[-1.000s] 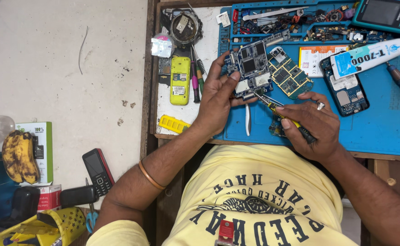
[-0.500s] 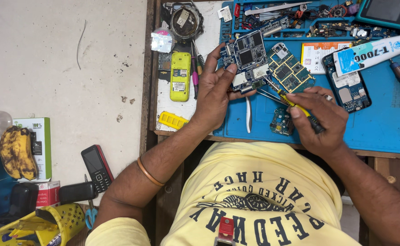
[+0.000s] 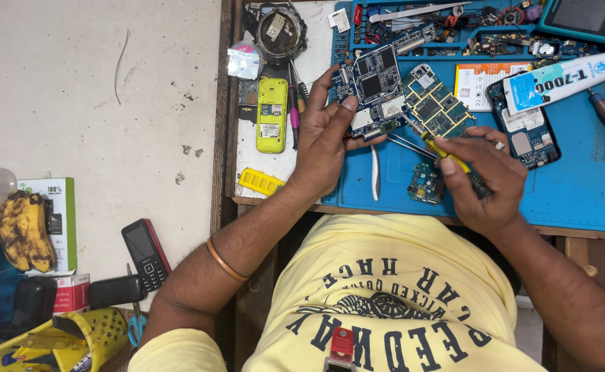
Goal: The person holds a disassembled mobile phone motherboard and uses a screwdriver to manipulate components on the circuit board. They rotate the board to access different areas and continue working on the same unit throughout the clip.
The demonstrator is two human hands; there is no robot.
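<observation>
My left hand (image 3: 328,141) holds a blue phone circuit board (image 3: 373,86) above the blue work mat (image 3: 578,186), thumb and fingers gripping its edges. My right hand (image 3: 485,176) grips a yellow-and-black screwdriver (image 3: 447,157) whose metal tip points at the lower right edge of that board. A second blue circuit board (image 3: 434,105) lies just right of the held one. A small round blue board (image 3: 425,184) rests on the mat under my right hand.
A yellow phone (image 3: 272,114), white tweezers (image 3: 376,172), a glue tube (image 3: 560,81), an opened phone (image 3: 526,134) and a parts tray (image 3: 467,31) crowd the bench. On the floor at left lie bananas (image 3: 21,231), a black-red phone (image 3: 146,253) and boxes.
The view has shifted slightly. My left hand raised the board a little toward the tray, and my right hand followed with the screwdriver tip closer to the board.
</observation>
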